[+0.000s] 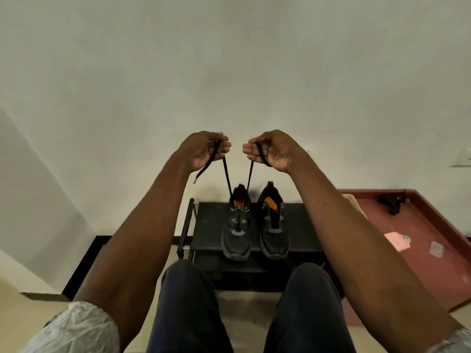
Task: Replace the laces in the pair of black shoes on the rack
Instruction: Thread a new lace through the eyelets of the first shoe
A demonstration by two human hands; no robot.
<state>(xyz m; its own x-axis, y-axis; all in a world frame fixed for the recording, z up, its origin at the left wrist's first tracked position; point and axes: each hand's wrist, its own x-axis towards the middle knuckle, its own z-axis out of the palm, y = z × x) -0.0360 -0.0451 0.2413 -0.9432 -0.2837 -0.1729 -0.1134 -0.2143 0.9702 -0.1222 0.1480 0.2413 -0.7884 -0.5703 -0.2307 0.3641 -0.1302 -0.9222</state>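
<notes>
Two raised hands — left hand (204, 149) and right hand (270, 150) — each pinch one end of a black lace (226, 174) (soft, limp, best gripped near its tips), threaded through the left shoe (235, 233) on the rack (209, 225).

Both hands (207, 149) (270, 150) gripping black lace (227, 178) ends

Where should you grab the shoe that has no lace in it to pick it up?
Best guess: grip the unlaced shoe at its heel collar, by the little pull tab at the back, coming from above. It stands on the rack with its heel toward the wall and its mouth gaping, so fingers can hook inside. The laced shoe stands close on its left, so sideways grips look cramped.
</notes>
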